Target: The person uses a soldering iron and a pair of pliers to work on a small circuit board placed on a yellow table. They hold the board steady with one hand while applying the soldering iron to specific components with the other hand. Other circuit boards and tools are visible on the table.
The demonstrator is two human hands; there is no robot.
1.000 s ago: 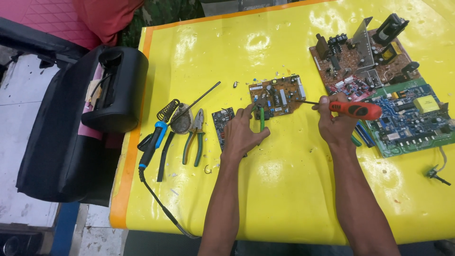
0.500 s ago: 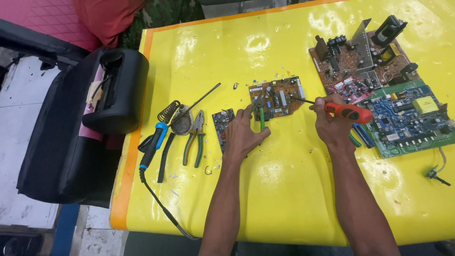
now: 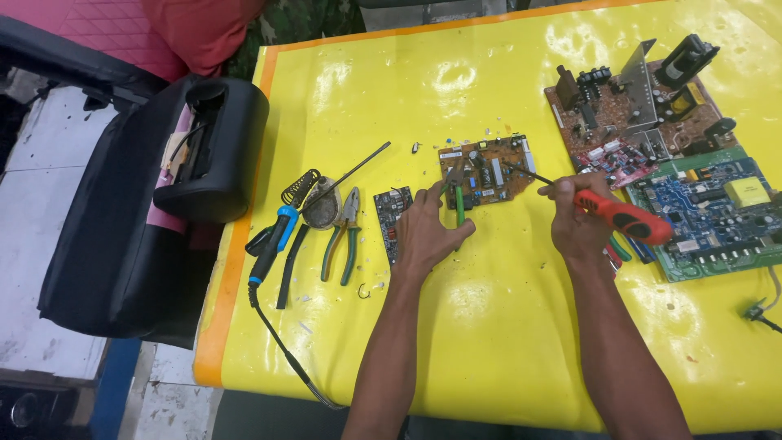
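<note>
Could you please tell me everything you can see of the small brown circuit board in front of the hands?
The small brown circuit board lies flat on the yellow table cover, component side up, studded with small white, blue and dark parts. The left hand holds green-handled pliers at its near left edge. The right hand grips a red-handled tool whose thin metal tip reaches onto the board's right side.

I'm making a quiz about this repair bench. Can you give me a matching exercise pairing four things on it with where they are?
Things:
1. red-handled soldering iron
2. green-handled pliers
3. blue-handled soldering iron
4. blue circuit board

Places:
A. far right of the table
B. in the left hand
C. in the right hand
D. lying left of the loose pliers

Pairs: 1-C, 2-B, 3-D, 4-A
</note>
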